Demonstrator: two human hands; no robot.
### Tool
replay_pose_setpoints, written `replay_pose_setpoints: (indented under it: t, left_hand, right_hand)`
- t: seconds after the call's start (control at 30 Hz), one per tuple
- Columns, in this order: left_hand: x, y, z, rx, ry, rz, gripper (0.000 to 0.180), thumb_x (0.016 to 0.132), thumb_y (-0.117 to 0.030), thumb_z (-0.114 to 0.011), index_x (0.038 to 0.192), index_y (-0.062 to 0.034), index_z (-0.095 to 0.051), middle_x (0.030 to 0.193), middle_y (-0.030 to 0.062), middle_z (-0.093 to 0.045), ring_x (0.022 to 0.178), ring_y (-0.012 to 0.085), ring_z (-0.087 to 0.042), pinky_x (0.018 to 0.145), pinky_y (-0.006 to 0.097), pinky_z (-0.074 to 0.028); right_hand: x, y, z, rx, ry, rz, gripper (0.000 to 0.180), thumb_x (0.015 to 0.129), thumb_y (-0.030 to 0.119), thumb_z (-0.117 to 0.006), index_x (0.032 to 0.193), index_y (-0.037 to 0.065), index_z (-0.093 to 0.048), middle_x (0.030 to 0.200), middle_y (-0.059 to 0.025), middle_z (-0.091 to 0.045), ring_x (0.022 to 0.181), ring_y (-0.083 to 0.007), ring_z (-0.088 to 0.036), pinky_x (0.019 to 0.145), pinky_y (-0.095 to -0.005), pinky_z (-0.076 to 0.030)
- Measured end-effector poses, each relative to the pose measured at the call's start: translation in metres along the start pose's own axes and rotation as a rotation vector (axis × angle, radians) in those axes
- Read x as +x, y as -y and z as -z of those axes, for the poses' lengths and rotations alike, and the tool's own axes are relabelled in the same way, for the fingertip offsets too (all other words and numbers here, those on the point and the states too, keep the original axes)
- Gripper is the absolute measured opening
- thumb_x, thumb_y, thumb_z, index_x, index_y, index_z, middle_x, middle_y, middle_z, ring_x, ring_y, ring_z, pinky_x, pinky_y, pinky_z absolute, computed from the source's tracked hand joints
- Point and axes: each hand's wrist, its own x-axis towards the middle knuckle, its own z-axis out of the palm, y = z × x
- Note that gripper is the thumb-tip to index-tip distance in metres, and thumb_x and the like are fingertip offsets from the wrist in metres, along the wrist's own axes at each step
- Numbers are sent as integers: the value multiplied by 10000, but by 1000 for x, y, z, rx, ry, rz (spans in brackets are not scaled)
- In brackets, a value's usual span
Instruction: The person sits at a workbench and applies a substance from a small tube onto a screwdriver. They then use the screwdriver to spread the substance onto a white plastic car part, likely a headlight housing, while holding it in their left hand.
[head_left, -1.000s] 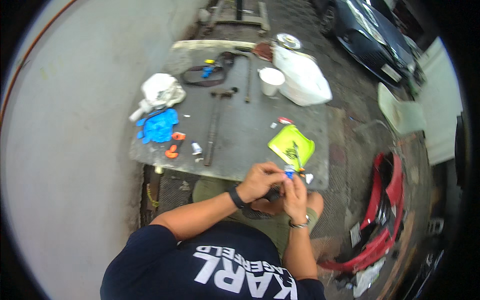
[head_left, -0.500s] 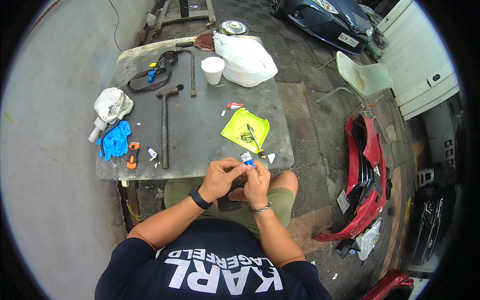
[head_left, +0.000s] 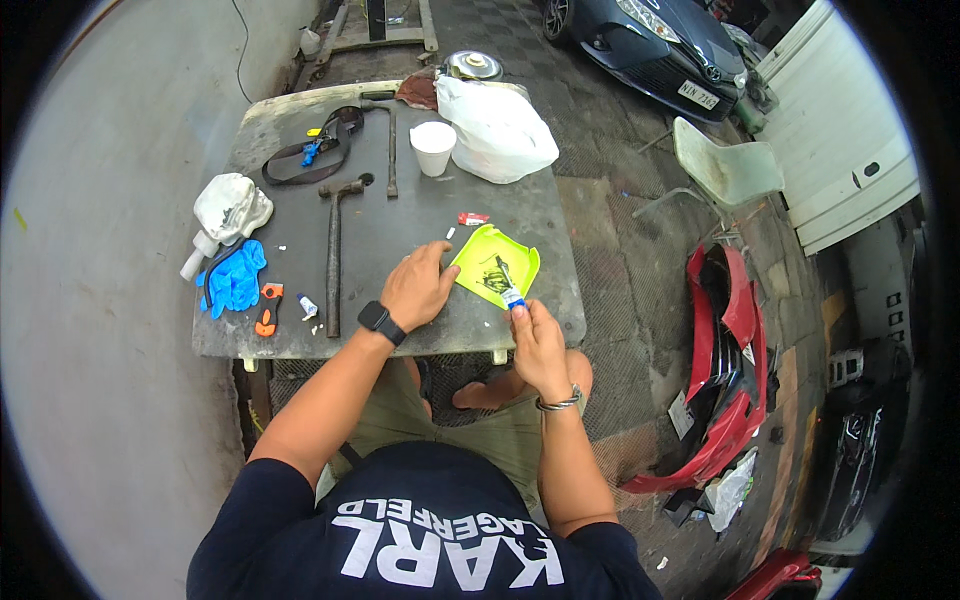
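A shallow yellow-green plastic tray (head_left: pixel 527 262) lies near the table's front right, with dark smears of paste on it. My right hand (head_left: pixel 540 345) is closed on a small blue-and-white tube (head_left: pixel 513 298) over the tray's near edge. Past the tube shows a thin tool's shaft (head_left: pixel 503 267); its handle is hidden. Flat on the table, my left hand (head_left: pixel 415 285) has its fingers stretched out and its thumb at the tray's left edge. A red packet (head_left: pixel 473 219) and a small white piece (head_left: pixel 450 233) lie behind the tray.
Farther left are a hammer (head_left: pixel 334 260), another long metal tool (head_left: pixel 392 150), a strap (head_left: pixel 300 165), blue gloves (head_left: pixel 233 278), an orange-black cutter (head_left: pixel 268 309) and a second small tube (head_left: pixel 307 305). A white cup (head_left: pixel 432 150) and plastic bag (head_left: pixel 500 135) stand at the back. A red bumper (head_left: pixel 745 390) lies rightward.
My hands have parted. The right has carried the tube over the tray, while the left has let go of it and moved forward and left onto the table.
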Motion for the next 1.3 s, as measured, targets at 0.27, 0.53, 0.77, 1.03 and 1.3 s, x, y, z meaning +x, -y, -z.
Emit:
replay_pose_setpoints:
  t: [0.27,0.53,0.77,1.03,1.3]
  left_hand:
    - [-13,1,-8,94,107,38,471,935,-165,-650,1365,-47,-497,857,226,-727,830,464,-699,752,570,-537]
    - [-66,-26,5,138,37,-26,543,886,-224,-736,1337,-44,-492,716,203,-675,664,437,-676,626,566,-533]
    - [-80,-10,15,-32,-2,-44,497,874,-220,-783,1278,-47,-550,787,108,-671,784,350,-676,715,471,-519]
    - [-78,1,-12,-109,-220,-190,523,828,-153,-791,1294,-65,-569,1231,144,-645,1217,383,-557,1041,492,-403]
    - [-83,7,-20,-76,-206,-119,553,837,-201,-786,1333,-122,-555,1373,90,-582,1379,365,-453,1120,536,-319]
  right_hand:
    - [24,0,15,-124,-17,23,317,1061,246,-581,884,-15,-612,713,-183,-599,656,-278,-580,640,-433,-458]
    - [18,-18,-22,118,1,12,283,1030,198,-594,851,-19,-623,659,-80,-536,640,-130,-481,594,-355,-407]
    - [15,-21,-21,473,228,-118,255,1121,230,-527,1080,12,-652,748,14,-569,658,-94,-489,608,-289,-417]
    - [16,-14,-25,602,303,-219,278,1140,261,-501,1033,30,-610,718,38,-463,624,-77,-413,572,-261,-364]
    - [22,-16,-26,680,197,-251,269,1124,270,-546,950,64,-565,701,41,-451,583,-68,-383,537,-247,-325]
